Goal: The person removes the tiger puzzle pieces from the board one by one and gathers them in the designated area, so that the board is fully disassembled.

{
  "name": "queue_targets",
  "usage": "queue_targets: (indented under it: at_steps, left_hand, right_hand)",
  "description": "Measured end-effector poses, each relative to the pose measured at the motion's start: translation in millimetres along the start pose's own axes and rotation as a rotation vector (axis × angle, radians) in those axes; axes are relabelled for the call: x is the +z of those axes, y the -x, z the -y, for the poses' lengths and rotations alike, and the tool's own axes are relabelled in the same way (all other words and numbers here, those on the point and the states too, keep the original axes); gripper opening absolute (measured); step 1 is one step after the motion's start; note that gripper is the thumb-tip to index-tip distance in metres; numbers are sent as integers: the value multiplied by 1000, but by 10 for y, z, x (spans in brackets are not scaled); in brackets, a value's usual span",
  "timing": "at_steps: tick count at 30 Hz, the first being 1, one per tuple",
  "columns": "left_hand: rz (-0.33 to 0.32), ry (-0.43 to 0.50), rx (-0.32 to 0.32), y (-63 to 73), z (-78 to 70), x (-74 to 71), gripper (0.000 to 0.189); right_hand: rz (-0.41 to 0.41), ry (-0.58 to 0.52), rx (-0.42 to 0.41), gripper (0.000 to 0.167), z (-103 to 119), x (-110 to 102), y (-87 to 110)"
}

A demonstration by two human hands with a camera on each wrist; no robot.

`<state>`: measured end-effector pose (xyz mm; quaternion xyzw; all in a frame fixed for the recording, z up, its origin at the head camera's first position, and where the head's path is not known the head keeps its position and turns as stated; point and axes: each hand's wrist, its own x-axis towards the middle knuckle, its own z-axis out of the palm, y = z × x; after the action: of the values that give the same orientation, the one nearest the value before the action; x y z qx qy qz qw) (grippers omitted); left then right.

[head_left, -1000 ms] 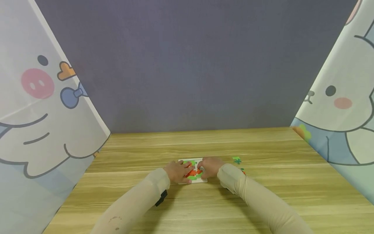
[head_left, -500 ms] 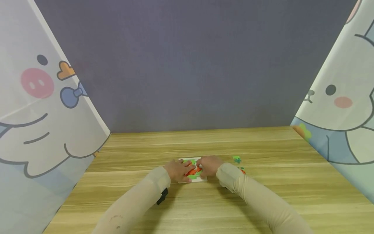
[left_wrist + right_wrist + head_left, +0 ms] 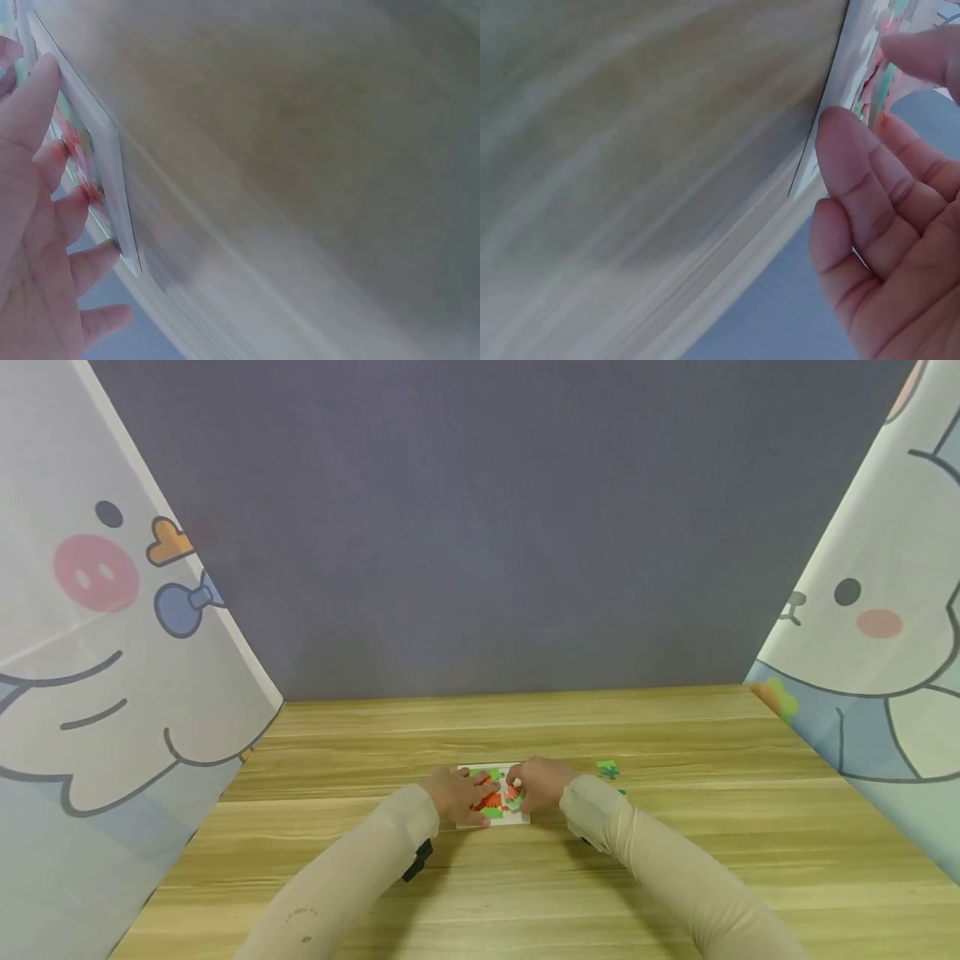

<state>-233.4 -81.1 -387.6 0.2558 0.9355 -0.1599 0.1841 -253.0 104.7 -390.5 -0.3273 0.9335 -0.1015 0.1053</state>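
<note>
A small jigsaw puzzle board (image 3: 513, 819) with a white border and a red and green picture lies on the table. My left hand (image 3: 452, 796) rests on its left side, fingers spread over the pieces. Over the right part is my right hand (image 3: 545, 779), its thumb and fingers pinching a jigsaw puzzle piece (image 3: 883, 90) on edge, tilted up from the board. Some of the picture is hidden beneath both hands. In the left wrist view, the left fingertips touch the board's border (image 3: 124, 210).
Loose green puzzle pieces (image 3: 608, 769) lie on the wooden table (image 3: 480, 893) right of the board. Another piece shows partly behind the right sleeve (image 3: 596, 814). A grey panel (image 3: 480, 527) stands behind, with cartoon-printed sheets (image 3: 112, 693) at both sides.
The right hand has shifted slightly over the board's right side, and the piece there now stands more tilted. The left hand stays on the board. The right sleeve covers more of the lower loose piece.
</note>
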Motion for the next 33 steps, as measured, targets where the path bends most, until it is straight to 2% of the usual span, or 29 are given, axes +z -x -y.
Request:
queue_targets:
  at_steps: [6, 15, 33]
  left_hand:
    - [-7, 12, 10, 8, 4, 14, 70]
    - [-19, -3, 17, -12, 17, 38, 70]
    - [-21, -32, 10, -30, 5, 29, 71]
  right_hand:
    - [38, -76, 10, 36, -38, 34, -10]
    - [100, -257, 78, 38, -45, 36, -10]
    - [58, -443, -5, 37, -175, 11, 92]
